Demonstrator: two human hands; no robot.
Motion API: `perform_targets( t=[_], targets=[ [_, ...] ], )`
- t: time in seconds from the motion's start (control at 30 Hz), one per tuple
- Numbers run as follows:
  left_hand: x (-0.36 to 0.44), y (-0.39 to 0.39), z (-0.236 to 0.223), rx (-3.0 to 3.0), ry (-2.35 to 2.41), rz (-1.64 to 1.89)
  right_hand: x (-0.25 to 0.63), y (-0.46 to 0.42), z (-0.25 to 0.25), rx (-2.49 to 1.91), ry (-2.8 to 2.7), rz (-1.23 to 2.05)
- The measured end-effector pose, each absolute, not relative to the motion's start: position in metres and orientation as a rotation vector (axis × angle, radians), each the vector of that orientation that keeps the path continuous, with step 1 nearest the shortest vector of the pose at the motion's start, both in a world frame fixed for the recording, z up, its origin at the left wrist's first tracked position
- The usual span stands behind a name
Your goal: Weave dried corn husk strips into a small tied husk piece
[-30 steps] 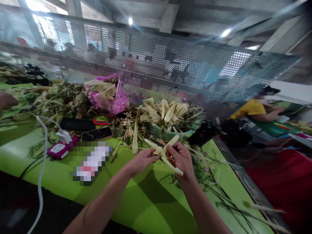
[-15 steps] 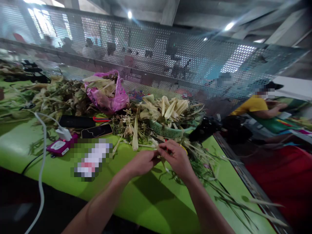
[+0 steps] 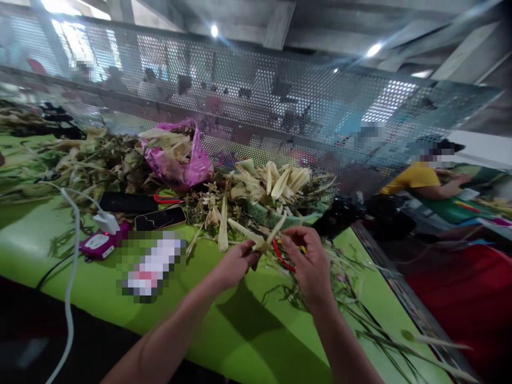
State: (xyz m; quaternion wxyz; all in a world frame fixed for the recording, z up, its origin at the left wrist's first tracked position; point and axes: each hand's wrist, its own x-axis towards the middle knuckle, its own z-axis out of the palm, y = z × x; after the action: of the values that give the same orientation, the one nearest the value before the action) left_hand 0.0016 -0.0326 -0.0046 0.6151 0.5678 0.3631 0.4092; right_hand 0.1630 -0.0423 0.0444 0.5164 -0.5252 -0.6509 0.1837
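My left hand (image 3: 240,262) is closed, thumb and fingers pinching a pale dried corn husk (image 3: 262,242). Two strips of the husk spread upward from the pinch like a V. To its right, my right hand (image 3: 310,258) is off the husk, fingers curved and thumb apart from them. Just behind and beside its thumb shows a tool with a curved red handle (image 3: 282,257) and a bit of yellow; the hand hides the rest, and I see no grip on it. A green basket (image 3: 266,215) heaped with husks stands beyond my hands.
A pink plastic bag (image 3: 196,160) of husks sits by a dried plant pile (image 3: 108,154). Left on the green table lie a phone (image 3: 160,217), a purple power socket (image 3: 104,241) and a white cable (image 3: 71,277). Stalks (image 3: 360,309) lie right. A person in yellow (image 3: 420,178) sits beyond.
My right hand has come away from the husk and moved right, its fingers parting. The left hand keeps the husk, whose strips now spread open. More of the red handle shows.
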Motion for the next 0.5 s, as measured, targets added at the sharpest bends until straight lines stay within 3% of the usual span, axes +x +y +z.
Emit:
perform_targets(
  t=[0.13, 0.3, 0.5],
  targets=[
    [-0.001, -0.033, 0.002, 1.153, 0.835, 1.024, 0.158, -0.043, 0.036, -1.323, -1.688, 0.761],
    [-0.004, -0.035, 0.005, 0.906, 0.689, 1.104, 0.151, -0.041, 0.03, -1.276, -1.709, 0.758],
    [-0.004, -0.032, 0.005, 0.791, 0.658, 1.158, 0.144, -0.042, 0.027, -1.204, -1.532, 1.037]
  ],
)
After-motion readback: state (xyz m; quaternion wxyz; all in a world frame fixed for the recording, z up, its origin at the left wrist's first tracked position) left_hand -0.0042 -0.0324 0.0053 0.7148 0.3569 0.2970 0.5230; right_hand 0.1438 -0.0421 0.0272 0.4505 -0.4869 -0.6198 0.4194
